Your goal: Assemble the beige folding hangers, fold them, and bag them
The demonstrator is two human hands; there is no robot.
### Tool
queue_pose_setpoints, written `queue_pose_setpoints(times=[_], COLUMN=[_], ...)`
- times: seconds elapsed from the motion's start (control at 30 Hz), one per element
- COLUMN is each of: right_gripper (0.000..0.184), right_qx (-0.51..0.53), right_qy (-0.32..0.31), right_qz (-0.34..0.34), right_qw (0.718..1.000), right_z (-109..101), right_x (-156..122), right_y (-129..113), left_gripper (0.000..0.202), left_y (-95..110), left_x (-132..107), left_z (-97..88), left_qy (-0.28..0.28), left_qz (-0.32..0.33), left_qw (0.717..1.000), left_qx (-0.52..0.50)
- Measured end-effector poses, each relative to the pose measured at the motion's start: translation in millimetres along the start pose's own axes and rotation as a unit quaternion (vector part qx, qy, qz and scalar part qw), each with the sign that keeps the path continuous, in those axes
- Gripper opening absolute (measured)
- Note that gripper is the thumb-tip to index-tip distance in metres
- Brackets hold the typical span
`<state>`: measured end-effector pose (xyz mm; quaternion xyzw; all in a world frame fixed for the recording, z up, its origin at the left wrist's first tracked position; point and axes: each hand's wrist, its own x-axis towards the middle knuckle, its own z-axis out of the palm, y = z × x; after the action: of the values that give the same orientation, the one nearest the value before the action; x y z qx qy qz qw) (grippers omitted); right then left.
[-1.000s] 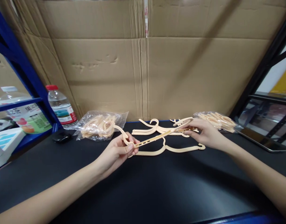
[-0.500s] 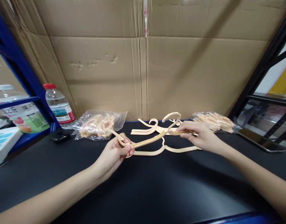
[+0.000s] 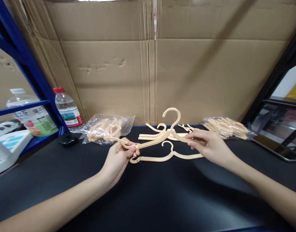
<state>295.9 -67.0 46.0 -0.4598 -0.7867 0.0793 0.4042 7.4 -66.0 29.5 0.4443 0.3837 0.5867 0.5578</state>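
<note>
A beige plastic clothes hanger (image 3: 152,141) is held up between my two hands, its hook pointing upward. My left hand (image 3: 120,156) pinches its left end, where a curved beige piece (image 3: 115,140) sticks out to the left. Around the right arm of the hanger the fingers of my right hand (image 3: 208,143) are closed, hiding its tip. Just below, on the black table, lies another hanger (image 3: 157,159) with a hook, its right end partly behind my right hand. Behind the held hanger lie several loose beige hanger pieces (image 3: 148,137).
Clear plastic bags of beige parts lie at the left (image 3: 104,129) and right (image 3: 225,125). A red-capped bottle (image 3: 68,111) and a black mouse (image 3: 67,139) are at the left beside a blue rack (image 3: 39,74). A dark flat tablet-like device (image 3: 276,148) lies at the right.
The held hanger has turned so that its hook stands more upright and further left. Both hands keep their grip. The whole view has shifted slightly.
</note>
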Motion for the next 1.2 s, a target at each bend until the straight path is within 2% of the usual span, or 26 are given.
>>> queue_pose_setpoints(times=[0.17,0.4,0.47,0.5,0.57,0.6,0.63,0.7,0.77,0.8,0.83,0.93,1.0,1.2], right_gripper=[0.015,0.016,0.016,0.015,0.015,0.015,0.015,0.015,0.016,0.016,0.015,0.014,0.016,0.016], right_qx=[0.041,0.068,0.073,0.077,0.087,0.093,0.099,0.110,0.109,0.102,0.091,0.057,0.052,-0.004], right_qy=[0.008,-0.005,-0.004,-0.002,-0.004,-0.009,-0.020,-0.060,-0.118,-0.146,-0.169,-0.212,-0.239,-0.336], right_qz=[0.051,0.084,0.081,0.078,0.076,0.077,0.081,0.094,0.109,0.112,0.111,0.101,0.104,0.106], right_qw=[0.998,0.994,0.994,0.994,0.993,0.993,0.992,0.988,0.981,0.978,0.975,0.970,0.964,0.936], right_z=[4.3,2.5,0.8,-0.2,-2.2,-3.3,-4.3,-6.2,-7.6,-8.0,-8.2,-8.5,-8.8,-12.1], right_x=[-2.1,0.5,1.9,2.6,3.9,4.5,5.0,5.9,6.3,6.3,6.1,5.2,4.6,1.9], right_y=[1.2,2.0,3.9,5.1,7.2,7.7,7.9,7.2,5.5,4.5,3.5,0.9,0.1,7.6], left_gripper=[0.013,0.009,0.007,0.008,0.008,0.007,0.008,0.017,0.030,0.036,0.040,0.043,0.042,0.037], left_y=[-1.2,3.8,2.2,0.5,-3.3,-4.9,-6.1,-6.9,-6.7,-6.8,-7.2,-10.3,-12.8,-11.6], left_x=[-1.1,-4.9,-9.1,-12.6,-22.5,-28.6,-35.1,-47.2,-55.5,-57.7,-58.5,-55.1,-51.2,-46.9], left_z=[2.7,10.1,12.5,13.7,15.6,16.3,16.8,17.0,16.6,16.1,15.5,12.7,10.8,11.9], left_qy=[0.044,0.067,0.038,0.005,-0.099,-0.167,-0.238,-0.341,-0.380,-0.373,-0.354,-0.305,-0.310,-0.339], left_qz=[-0.012,-0.043,-0.082,-0.101,-0.096,-0.056,0.012,0.185,0.312,0.346,0.365,0.376,0.368,0.323], left_qw=[0.999,0.996,0.996,0.994,0.979,0.960,0.926,0.823,0.713,0.675,0.653,0.624,0.614,0.614], left_qx=[-0.022,-0.034,0.003,0.038,0.148,0.220,0.293,0.415,0.501,0.533,0.562,0.614,0.626,0.635])
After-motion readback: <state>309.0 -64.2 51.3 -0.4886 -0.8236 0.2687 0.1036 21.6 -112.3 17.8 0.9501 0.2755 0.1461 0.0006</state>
